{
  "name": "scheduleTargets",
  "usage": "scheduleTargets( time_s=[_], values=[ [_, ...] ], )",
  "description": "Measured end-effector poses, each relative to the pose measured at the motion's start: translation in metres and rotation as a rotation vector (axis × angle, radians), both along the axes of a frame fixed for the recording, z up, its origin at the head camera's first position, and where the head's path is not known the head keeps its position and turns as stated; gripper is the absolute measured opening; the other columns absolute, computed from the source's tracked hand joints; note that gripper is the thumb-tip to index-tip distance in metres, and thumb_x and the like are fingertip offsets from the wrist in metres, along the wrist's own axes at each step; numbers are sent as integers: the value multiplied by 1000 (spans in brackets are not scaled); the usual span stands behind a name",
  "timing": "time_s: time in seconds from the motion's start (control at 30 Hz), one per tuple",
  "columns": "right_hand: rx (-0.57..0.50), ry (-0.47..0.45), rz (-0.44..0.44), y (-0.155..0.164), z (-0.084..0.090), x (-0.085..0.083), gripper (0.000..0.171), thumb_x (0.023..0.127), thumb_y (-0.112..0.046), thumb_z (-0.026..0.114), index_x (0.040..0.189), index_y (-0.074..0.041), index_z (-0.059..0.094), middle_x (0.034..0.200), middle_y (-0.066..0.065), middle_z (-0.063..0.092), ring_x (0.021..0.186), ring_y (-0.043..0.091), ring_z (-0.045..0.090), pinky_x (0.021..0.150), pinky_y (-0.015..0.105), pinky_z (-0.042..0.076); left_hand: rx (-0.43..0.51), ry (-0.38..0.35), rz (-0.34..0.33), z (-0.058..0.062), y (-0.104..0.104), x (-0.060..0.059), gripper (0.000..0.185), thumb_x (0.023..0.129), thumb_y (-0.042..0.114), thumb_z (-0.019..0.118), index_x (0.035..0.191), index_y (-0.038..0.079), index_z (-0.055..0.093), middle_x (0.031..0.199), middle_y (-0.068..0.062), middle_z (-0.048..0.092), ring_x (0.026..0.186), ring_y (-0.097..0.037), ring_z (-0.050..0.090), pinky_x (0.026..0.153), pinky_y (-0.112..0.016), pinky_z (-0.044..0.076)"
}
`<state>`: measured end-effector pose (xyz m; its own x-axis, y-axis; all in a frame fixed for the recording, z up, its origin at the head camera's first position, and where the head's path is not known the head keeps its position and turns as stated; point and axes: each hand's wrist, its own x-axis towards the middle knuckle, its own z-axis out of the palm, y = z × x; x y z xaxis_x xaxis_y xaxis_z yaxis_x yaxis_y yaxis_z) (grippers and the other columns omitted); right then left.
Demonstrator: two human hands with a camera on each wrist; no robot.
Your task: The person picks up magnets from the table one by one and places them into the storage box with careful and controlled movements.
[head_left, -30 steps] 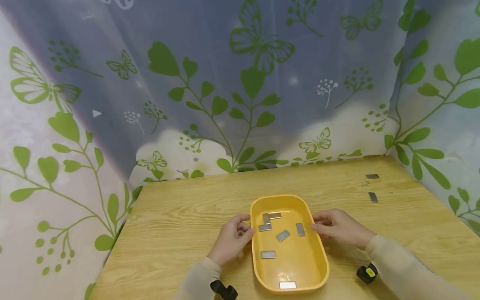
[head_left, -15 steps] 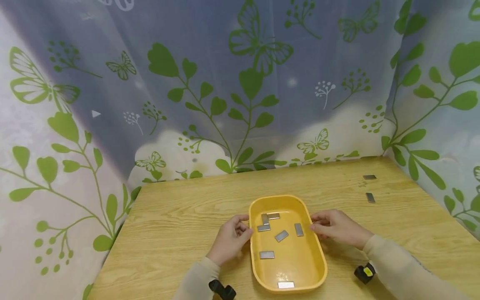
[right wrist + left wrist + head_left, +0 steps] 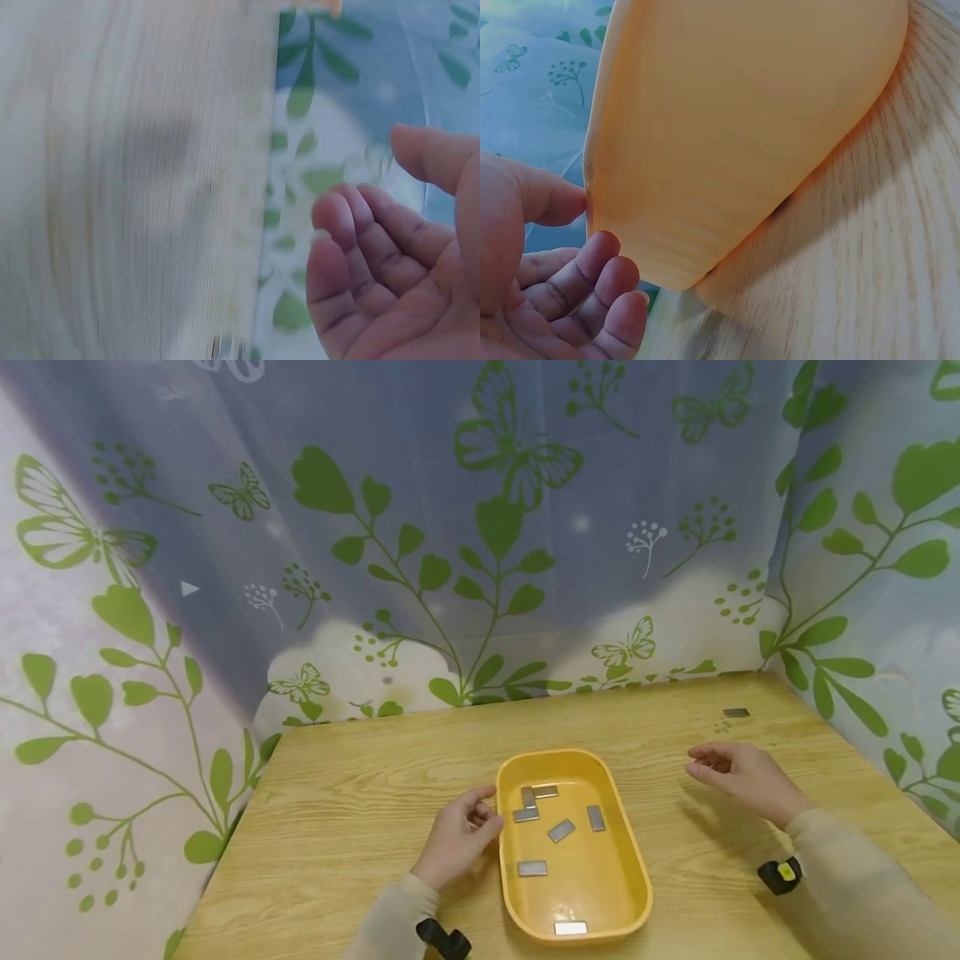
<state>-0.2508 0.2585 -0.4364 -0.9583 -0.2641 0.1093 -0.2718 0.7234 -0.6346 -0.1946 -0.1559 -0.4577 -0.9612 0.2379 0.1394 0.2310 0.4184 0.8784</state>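
A yellow plastic tray stands on the wooden table and holds several small, flat, rectangular grey metal pieces. At its left side rests my left hand; in the left wrist view the thumb touches the rim of the tray and the other fingers are loosely bent beside the outer wall. My right hand is raised over the table right of the tray, fingers relaxed, with nothing visible in it. Beyond it lies another grey metal piece. A small shiny piece shows at the bottom of the right wrist view.
A curtain with green leaves and butterflies closes off the back and sides of the wooden table. Small dark marks lie on the tabletop near the far metal piece. Each wrist carries a black device.
My right hand has let go of the tray's right side and moved right and away, now hiding the nearer loose metal piece in the head view. The left hand stays at the tray.
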Motion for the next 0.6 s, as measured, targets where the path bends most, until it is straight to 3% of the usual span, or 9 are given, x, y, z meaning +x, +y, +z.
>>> scheduleTargets(
  time_s=[0.07, 0.13, 0.3, 0.6],
  values=[
    [30, 9, -43, 14, 0, -3, 53, 96, -37, 58, 126, 6, 57, 105, 12, 65, 93, 27, 60, 71, 33, 50, -10, -1, 5, -1, 0, 0, 42, 94, 10, 62, 132, -5, 52, 92, -3, 61, 86, -17, 59, 71, -24, 49],
    [54, 0, -79, 29, -1, -7, 58, 96, -41, 57, 128, 7, 55, 107, 17, 64, 96, 32, 60, 75, 40, 50, -16, 10, 14, -12, -3, -5, 41, 94, 12, 63, 131, -2, 54, 92, 0, 60, 88, -15, 58, 72, -24, 49],
    [94, -15, -146, 63, -10, -14, 66, 96, -44, 55, 131, 11, 49, 113, 28, 59, 101, 44, 57, 80, 55, 46, -13, 26, 17, -14, -3, -6, 40, 93, 12, 64, 129, -2, 55, 94, -1, 60, 90, -16, 58, 73, -25, 49],
    [122, -16, -191, 95, -26, -24, 64, 98, -41, 52, 129, 15, 49, 112, 31, 59, 100, 48, 56, 78, 55, 45, -6, 12, 16, -14, -2, -6, 41, 93, 11, 63, 130, -2, 55, 94, 0, 60, 90, -16, 58, 73, -25, 50]
  ],
)
